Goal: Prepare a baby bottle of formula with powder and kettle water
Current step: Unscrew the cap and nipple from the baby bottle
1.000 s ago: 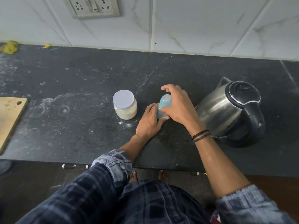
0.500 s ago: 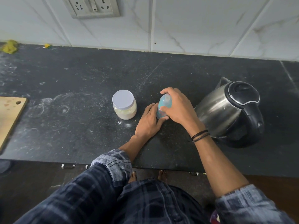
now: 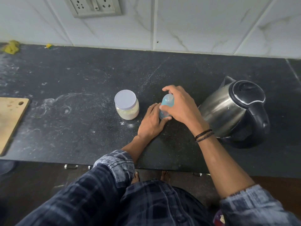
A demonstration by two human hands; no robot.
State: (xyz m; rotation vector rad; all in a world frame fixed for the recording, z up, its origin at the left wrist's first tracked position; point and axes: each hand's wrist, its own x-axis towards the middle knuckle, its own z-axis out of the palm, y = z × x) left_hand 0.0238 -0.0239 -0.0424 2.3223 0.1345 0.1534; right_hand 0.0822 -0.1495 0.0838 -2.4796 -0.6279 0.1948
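Observation:
A small blue baby bottle (image 3: pixel 166 105) stands upright on the black counter (image 3: pixel 81 79), near the middle. My left hand (image 3: pixel 150 123) wraps the bottle's lower body from the left. My right hand (image 3: pixel 180 106) comes over the bottle from the right, with its fingers closed around the cap end. Left of the bottle sits a clear jar of white powder (image 3: pixel 127 105) with a white lid on. A steel electric kettle (image 3: pixel 234 110) with a black lid and handle stands to the right, lid closed.
A wooden cutting board (image 3: pixel 9 121) lies at the counter's left edge. White powder smears mark the counter between board and jar. A wall socket (image 3: pixel 92 6) sits on the tiled wall behind. Yellow scraps (image 3: pixel 11 47) lie at the back left.
My right hand's fingers have shifted slightly around the bottle's top. The bottle, jar and kettle stay in place.

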